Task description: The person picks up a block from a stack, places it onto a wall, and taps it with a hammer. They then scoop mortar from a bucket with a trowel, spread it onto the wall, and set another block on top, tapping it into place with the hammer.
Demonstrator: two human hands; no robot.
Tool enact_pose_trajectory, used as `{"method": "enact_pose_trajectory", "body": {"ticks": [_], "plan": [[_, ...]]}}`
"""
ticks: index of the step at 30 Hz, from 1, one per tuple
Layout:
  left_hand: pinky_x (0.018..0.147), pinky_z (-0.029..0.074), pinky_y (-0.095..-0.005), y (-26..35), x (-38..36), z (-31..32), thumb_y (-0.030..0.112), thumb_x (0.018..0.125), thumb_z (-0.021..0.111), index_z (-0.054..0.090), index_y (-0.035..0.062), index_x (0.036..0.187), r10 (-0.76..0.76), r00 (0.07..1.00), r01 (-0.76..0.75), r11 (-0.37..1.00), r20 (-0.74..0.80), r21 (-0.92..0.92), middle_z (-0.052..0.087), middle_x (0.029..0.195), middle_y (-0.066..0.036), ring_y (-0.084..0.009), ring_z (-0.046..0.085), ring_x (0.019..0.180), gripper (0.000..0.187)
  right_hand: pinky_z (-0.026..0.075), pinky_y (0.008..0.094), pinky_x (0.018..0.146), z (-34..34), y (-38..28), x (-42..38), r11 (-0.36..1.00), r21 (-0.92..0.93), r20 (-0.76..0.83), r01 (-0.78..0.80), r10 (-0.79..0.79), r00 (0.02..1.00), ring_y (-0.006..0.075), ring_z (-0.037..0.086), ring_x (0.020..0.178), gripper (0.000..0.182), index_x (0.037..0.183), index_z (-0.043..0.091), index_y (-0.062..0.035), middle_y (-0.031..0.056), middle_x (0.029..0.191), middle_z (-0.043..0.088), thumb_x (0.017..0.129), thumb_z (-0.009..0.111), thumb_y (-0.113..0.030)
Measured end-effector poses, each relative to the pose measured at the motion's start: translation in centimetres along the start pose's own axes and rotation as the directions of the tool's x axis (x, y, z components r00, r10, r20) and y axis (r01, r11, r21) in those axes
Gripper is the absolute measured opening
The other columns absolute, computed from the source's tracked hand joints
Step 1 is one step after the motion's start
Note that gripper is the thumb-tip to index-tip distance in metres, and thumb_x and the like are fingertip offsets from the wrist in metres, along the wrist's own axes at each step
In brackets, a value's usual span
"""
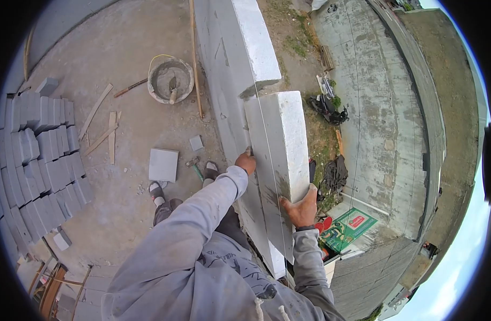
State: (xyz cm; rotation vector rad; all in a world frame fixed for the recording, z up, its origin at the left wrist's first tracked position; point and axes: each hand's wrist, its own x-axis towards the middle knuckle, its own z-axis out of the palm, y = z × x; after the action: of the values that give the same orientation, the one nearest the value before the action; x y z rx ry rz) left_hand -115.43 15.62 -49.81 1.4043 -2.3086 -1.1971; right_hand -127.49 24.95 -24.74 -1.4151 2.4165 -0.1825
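Observation:
A light grey concrete block stands on top of a block wall, beside a neighbouring block with a gap between them. My right hand grips the block's near end, thumb on the left face and fingers out of sight on the far side. My left hand is curled, its knuckles close to the block's lower left edge. Whatever it may hold is hidden. A thin string line runs along the wall past the block's face.
On the floor at left are a mortar bucket with a trowel, loose wood strips, a hammer, a cut block and stacked blocks. Beyond the wall stand a motorcycle and a green sign.

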Motion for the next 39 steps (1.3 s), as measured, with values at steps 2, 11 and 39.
{"method": "enact_pose_trajectory", "body": {"ticks": [2,11,39], "plan": [[0.093,0.042,-0.0361,1.9,-0.7,-1.6,0.01,0.083,0.043,0.055,-0.0073,0.111,-0.3,0.945,0.325,0.912,0.134,-0.251,0.047,0.125,-0.027,-0.031,0.054,0.109,0.035,0.042,0.0422,0.086,1.3,0.0,-0.1,0.998,-0.032,-0.045,0.046,-0.047,0.998,0.0394,0.049,0.104,0.086,0.119,0.035,0.0061,0.0234,0.112,0.047,0.055,0.079,-0.031],[0.096,0.039,-0.0361,2.4,0.5,-1.6,0.02,0.086,0.037,0.038,-0.0062,0.129,-0.479,0.877,0.434,0.753,0.039,-0.495,0.048,0.123,-0.027,-0.0364,0.05,0.111,0.05,0.042,0.042,0.087,1.6,-1.7,1.1,0.995,-0.088,-0.027,0.044,-0.046,0.999,0.039,0.048,0.104,0.085,0.12,0.035,0.0071,0.0237,0.111,0.047,0.057,0.078,-0.032],[0.088,0.044,-0.0402,3.5,1.6,-5.6,0.018,0.08,0.042,0.059,-0.0046,0.101,-0.552,0.819,0.561,0.711,0.157,-0.424,0.058,0.104,-0.027,-0.0387,0.055,0.099,0.035,0.042,0.042,0.084,2.4,-2.5,2.0,0.99,-0.128,0.033,0.056,-0.052,0.998,0.0398,0.049,0.101,0.086,0.118,0.034,0.0102,0.0251,0.107,0.047,0.057,0.078,-0.032]]}}
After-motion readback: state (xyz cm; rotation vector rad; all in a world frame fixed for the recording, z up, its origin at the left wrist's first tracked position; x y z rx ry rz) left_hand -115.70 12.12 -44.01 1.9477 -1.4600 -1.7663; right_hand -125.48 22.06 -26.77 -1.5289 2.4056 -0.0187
